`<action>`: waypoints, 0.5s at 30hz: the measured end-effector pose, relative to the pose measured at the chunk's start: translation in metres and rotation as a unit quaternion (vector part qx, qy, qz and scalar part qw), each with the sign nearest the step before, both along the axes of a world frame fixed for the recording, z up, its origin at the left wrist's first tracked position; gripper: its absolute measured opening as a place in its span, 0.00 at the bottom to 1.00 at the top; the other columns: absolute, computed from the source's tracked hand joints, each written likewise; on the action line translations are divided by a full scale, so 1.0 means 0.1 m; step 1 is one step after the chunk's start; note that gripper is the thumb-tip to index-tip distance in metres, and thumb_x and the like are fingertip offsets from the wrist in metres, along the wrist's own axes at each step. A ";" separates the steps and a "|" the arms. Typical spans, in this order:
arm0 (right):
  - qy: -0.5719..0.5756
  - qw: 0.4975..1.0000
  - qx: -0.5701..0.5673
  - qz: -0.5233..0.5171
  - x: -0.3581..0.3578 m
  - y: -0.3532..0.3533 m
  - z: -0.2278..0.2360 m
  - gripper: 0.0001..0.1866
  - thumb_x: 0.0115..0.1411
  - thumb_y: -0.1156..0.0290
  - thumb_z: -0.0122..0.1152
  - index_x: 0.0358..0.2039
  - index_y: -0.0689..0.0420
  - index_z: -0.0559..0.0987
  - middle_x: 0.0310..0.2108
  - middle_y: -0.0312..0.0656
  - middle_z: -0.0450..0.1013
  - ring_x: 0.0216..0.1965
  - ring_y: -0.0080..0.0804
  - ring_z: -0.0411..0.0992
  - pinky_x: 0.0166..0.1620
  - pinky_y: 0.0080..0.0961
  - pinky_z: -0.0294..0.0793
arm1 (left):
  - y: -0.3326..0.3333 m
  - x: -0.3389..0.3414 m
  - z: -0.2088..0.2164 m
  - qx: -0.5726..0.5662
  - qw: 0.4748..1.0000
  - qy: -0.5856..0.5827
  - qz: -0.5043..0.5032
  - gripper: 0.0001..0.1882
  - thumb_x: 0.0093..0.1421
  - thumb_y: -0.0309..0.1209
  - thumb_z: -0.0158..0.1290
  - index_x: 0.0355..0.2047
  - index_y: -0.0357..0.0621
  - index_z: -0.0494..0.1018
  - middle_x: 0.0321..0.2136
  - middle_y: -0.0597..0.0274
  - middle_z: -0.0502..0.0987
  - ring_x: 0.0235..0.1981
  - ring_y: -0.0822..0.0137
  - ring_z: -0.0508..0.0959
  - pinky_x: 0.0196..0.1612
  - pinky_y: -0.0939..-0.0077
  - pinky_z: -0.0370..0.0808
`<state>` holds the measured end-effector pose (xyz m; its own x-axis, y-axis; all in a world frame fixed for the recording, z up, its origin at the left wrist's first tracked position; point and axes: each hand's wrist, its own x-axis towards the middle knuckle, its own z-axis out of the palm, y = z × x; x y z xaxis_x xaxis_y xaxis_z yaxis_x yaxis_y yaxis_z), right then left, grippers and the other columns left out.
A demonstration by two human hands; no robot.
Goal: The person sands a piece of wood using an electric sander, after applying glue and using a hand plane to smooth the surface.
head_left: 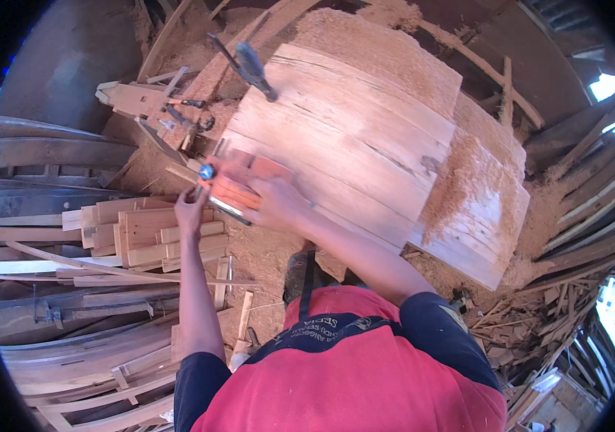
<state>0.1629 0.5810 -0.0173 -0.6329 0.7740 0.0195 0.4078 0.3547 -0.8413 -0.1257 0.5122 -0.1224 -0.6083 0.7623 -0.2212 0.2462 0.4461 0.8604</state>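
Observation:
An orange electric planer point(234, 193) with a blue knob at its front is at the left edge of a wide panel of joined boards point(351, 137). My right hand point(279, 205) is wrapped round its rear part. At the planer's front, just below the blue knob, the fingers of my left hand point(189, 211) close on its near side; my palm hides part of that grip. A dark clamp point(252, 70) with a thick grey-blue handle stands up at the panel's far left edge.
Wood shavings point(372, 54) cover the far side and right end of the panel. Cut wooden blocks point(145, 234) are stacked at the left, beside long curved planks point(55, 155). Small tools point(185, 115) lie past the panel's left edge. Offcuts point(531, 317) are heaped at the lower right.

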 end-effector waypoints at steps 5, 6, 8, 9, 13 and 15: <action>-0.054 0.997 -0.024 -0.048 2.00 -0.87 0.13 0.22 0.50 0.59 0.73 0.41 0.58 0.80 0.34 0.51 0.78 0.37 0.51 0.77 0.42 0.40 0.76 | -0.54 2.00 0.40 -0.085 0.990 -0.020 -0.109 0.42 0.43 0.49 0.75 0.49 0.28 0.73 0.33 0.56 0.79 0.32 0.68 0.78 0.36 0.73 0.76; -0.068 0.996 -0.039 -0.045 2.36 -1.04 0.18 0.21 0.50 0.60 0.73 0.41 0.58 0.80 0.33 0.50 0.78 0.36 0.51 0.78 0.41 0.40 0.76 | -0.72 2.33 0.45 -0.110 0.986 -0.010 -0.126 0.42 0.41 0.50 0.76 0.47 0.29 0.73 0.34 0.54 0.79 0.33 0.67 0.78 0.36 0.72 0.76; -0.092 0.993 -0.038 -0.065 2.97 -1.33 0.38 0.23 0.48 0.60 0.74 0.43 0.56 0.81 0.37 0.49 0.79 0.37 0.50 0.79 0.41 0.40 0.79 | -0.95 2.99 0.63 -0.134 0.978 -0.024 -0.155 0.42 0.38 0.51 0.76 0.43 0.31 0.72 0.36 0.51 0.79 0.35 0.63 0.79 0.36 0.69 0.77; -0.106 0.990 -0.049 -0.074 3.28 -1.48 0.43 0.23 0.47 0.61 0.75 0.42 0.56 0.81 0.37 0.49 0.79 0.37 0.49 0.79 0.41 0.38 0.79 | -1.06 3.28 0.78 -0.134 0.976 -0.046 -0.163 0.41 0.37 0.52 0.76 0.41 0.32 0.71 0.37 0.50 0.79 0.37 0.61 0.80 0.37 0.67 0.77; -0.117 0.984 -0.075 -0.110 3.95 -1.83 0.49 0.24 0.43 0.64 0.77 0.41 0.57 0.82 0.38 0.48 0.80 0.38 0.47 0.80 0.40 0.37 0.79 | -1.29 3.82 0.73 -0.161 0.957 -0.007 -0.239 0.47 0.38 0.60 0.73 0.43 0.33 0.69 0.40 0.44 0.76 0.42 0.50 0.79 0.42 0.60 0.76; -0.117 0.984 -0.072 -0.109 3.95 -1.82 0.45 0.24 0.42 0.65 0.77 0.41 0.58 0.82 0.39 0.48 0.80 0.38 0.47 0.80 0.41 0.36 0.80 | -1.28 3.82 0.67 -0.171 0.952 -0.017 -0.252 0.48 0.37 0.60 0.73 0.44 0.32 0.68 0.41 0.43 0.76 0.43 0.50 0.79 0.43 0.60 0.76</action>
